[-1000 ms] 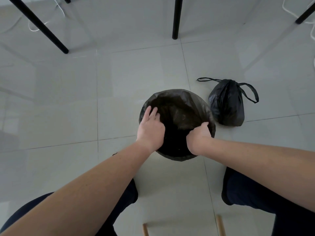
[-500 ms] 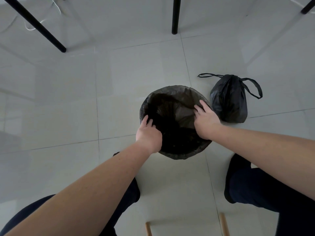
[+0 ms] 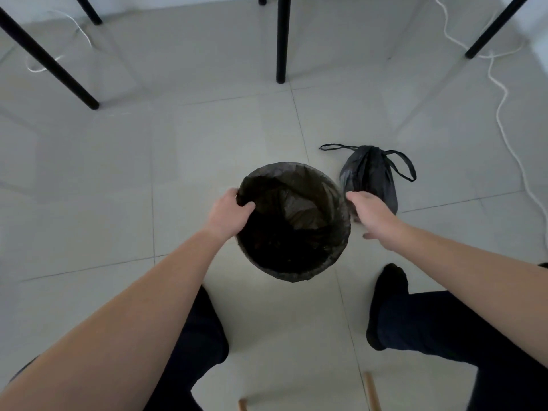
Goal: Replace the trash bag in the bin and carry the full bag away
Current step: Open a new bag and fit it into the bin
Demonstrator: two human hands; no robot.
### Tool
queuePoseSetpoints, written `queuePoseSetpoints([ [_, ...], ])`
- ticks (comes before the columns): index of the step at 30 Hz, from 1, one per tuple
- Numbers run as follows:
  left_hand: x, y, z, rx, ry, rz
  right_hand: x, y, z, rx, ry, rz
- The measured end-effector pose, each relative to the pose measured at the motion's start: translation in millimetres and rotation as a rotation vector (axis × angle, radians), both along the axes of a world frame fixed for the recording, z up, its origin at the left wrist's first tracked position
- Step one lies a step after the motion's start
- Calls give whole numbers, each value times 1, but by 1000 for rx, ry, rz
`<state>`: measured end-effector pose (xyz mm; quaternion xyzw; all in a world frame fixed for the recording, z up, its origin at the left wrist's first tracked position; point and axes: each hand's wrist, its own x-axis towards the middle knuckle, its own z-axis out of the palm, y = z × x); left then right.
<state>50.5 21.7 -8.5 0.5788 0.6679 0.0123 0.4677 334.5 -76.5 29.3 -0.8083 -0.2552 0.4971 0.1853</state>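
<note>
A round bin (image 3: pixel 336 256) stands on the tiled floor between my feet, lined with a fresh black trash bag (image 3: pixel 299 200) folded over its rim. My left hand (image 3: pixel 229 213) grips the bag and rim at the bin's left edge. Just right of the bin, my right hand (image 3: pixel 370 215) hovers off the rim with fingers spread and nothing in it. The full black bag (image 3: pixel 370 176), tied with two loop handles, sits on the floor right of the bin, directly beyond my right hand.
Black table legs (image 3: pixel 281 40) stand on the floor ahead, left and right. A white cable (image 3: pixel 504 114) snakes along the right side. Two wooden legs (image 3: pixel 372 393) show at the bottom edge. My dark-trousered legs flank the bin.
My right hand has lifted off the bin's rim and moved right, toward the full bag. My left hand has slid up the left rim. The view has tilted back.
</note>
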Motion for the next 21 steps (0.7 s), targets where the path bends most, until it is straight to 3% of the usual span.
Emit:
queuePoseSetpoints([
  [2,-10,-9,5,-201,-60,37,-3,-13,3,-129,289,-165],
  [5,-23,-22,19,-476,-41,-20,-1,-15,-10,-116,338,-177],
  [8,-25,-20,18,-339,21,6,0,-3,-23,-88,333,-178],
  [10,-19,-14,15,-240,-87,97,-3,5,-28,-91,341,-168],
  [17,-21,-4,-6,-626,-263,318,-11,33,-72,-207,458,-42],
  [19,-26,-6,-14,-691,-245,395,-16,35,-71,-235,459,-51],
  [21,-30,-8,-10,-654,-113,358,-25,36,-56,-254,439,-46],
])
